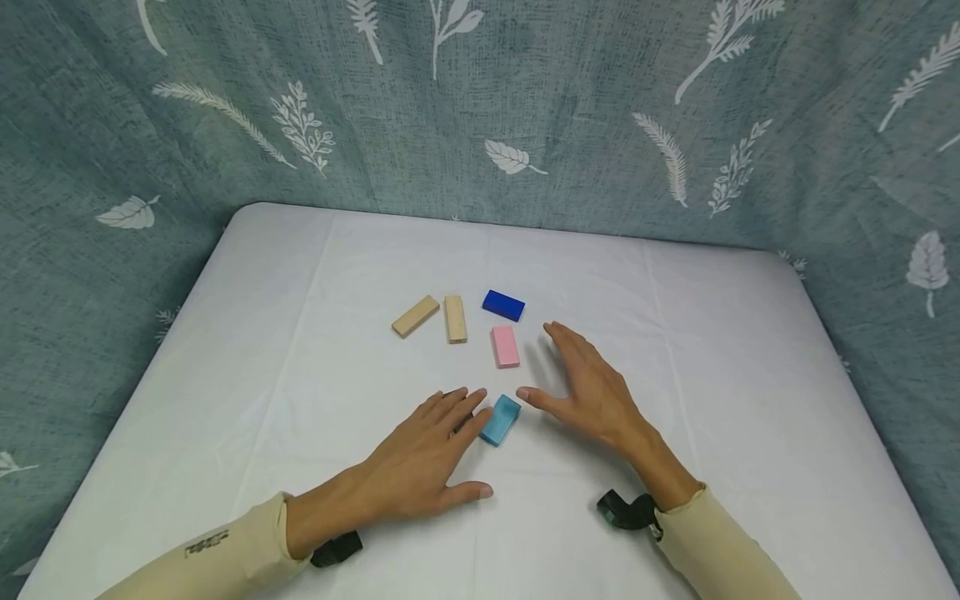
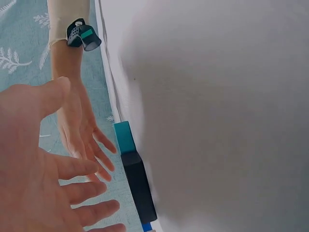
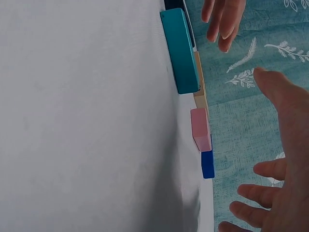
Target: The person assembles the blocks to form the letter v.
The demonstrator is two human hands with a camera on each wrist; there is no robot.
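My left hand (image 1: 423,454) has its fingers spread over a black block, which is mostly hidden under them in the head view. That black block (image 2: 140,188) shows plainly in the left wrist view, end to end with a turquoise block (image 1: 500,420). The left fingertips come right to the turquoise block's near side. On its other side my right hand (image 1: 588,392) hovers with thumb and fingers apart, holding nothing. A pink block (image 1: 506,347) lies left of the right fingers, and a dark blue block (image 1: 503,305) lies behind it.
Two plain wooden blocks, one slanted (image 1: 416,317) and one nearly straight (image 1: 455,319), lie left of the pink block. White cloth covers the table (image 1: 750,400). A teal leaf-patterned curtain (image 1: 600,108) hangs around its far and side edges.
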